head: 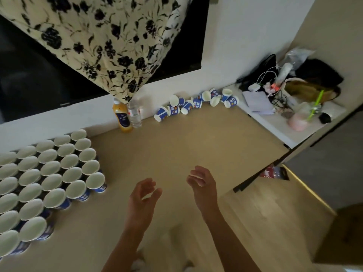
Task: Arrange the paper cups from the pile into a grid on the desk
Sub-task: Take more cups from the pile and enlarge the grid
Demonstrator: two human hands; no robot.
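Several blue-and-white paper cups stand upright in a tight grid [49, 179] on the left side of the tan desk [186, 146]. A pile of the same cups [196, 104] lies tipped over along the far wall. My left hand [143, 195] hovers over the desk's near middle, fingers apart and curled, holding nothing. My right hand [202, 185] hovers beside it to the right, also open and empty. Both hands are well short of the pile and to the right of the grid's nearest cup [96, 182].
An orange juice bottle [121, 116] and a clear water bottle [134, 113] stand by the wall between grid and pile. A white shelf [279, 124] at the right holds papers, cables, bags and a pink cup. A floral curtain [102, 40] hangs above.
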